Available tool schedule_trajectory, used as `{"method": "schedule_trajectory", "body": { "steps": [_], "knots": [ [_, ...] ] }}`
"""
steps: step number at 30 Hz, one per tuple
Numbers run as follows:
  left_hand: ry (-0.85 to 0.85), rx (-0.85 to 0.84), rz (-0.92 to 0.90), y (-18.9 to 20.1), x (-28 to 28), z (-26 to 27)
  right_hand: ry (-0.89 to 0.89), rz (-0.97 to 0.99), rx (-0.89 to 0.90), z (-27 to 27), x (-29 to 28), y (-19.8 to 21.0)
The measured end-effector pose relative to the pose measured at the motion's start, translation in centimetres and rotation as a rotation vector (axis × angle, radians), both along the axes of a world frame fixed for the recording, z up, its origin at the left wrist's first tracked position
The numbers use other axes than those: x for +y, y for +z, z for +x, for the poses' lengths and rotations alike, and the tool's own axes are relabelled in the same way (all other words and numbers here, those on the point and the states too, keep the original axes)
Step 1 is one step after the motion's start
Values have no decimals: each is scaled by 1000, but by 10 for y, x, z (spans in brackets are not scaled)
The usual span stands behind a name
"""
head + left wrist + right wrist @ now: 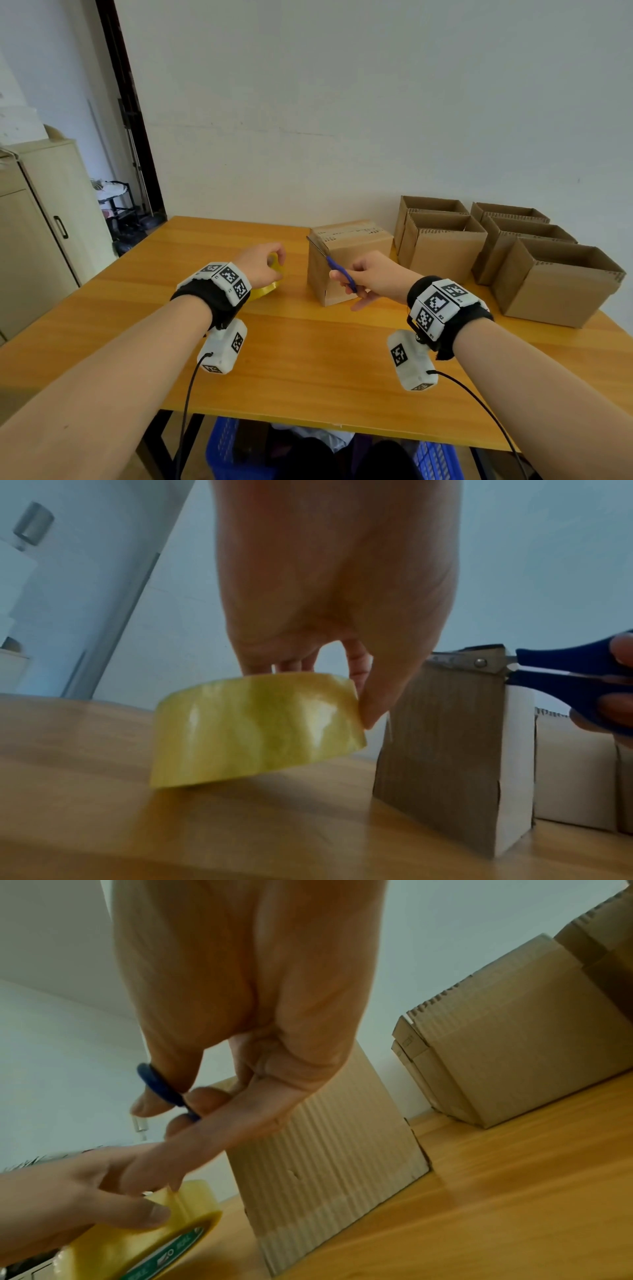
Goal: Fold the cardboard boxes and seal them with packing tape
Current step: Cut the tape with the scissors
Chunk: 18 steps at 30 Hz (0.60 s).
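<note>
The closed cardboard box (346,260) stands upright on the table (301,359), a little past its middle toward the far edge, with a strip of tape along its top seam. We see our left hand (262,263) just to the left of it, thumb and fingers curled round the yellow roll of packing tape (267,284); in the left wrist view the roll is tilted, one edge down on the wood and the side nearer the box lifted. Our right hand (373,277) is in front of the box's near right corner, thumb and fingers through the blue handles of the scissors (337,269), gripping them. The blades point up and to the left across the front of the box, and their tip reaches its top left edge. In the left wrist view the blades look nearly closed and lie along the top of the box. The two hands are apart. Toward the table's far right corner, five open boxes (445,246) stand in two rows, flaps up, close against one another. Beyond the table's left edge stands a pale cabinet (44,233), and a blue crate (222,452) shows under the near edge.
</note>
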<state>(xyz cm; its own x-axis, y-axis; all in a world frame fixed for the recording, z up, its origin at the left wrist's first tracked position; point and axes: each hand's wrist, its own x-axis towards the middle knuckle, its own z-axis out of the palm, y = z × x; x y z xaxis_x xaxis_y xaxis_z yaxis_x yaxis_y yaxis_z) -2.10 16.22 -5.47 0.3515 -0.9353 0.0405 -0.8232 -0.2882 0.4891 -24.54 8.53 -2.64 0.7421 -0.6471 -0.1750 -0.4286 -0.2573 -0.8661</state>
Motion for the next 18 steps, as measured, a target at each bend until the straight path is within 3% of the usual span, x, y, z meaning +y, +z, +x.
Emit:
{"method": "schedule_trajectory", "body": {
  "steps": [13, 18],
  "knots": [
    [-50, -206, 16, -24, -2, -5, 37, -62, 43, 1, -2, -2],
    [-35, -146, 126, -23, -1, -9, 32, -83, 76, 3, -5, -3]
  ]
}}
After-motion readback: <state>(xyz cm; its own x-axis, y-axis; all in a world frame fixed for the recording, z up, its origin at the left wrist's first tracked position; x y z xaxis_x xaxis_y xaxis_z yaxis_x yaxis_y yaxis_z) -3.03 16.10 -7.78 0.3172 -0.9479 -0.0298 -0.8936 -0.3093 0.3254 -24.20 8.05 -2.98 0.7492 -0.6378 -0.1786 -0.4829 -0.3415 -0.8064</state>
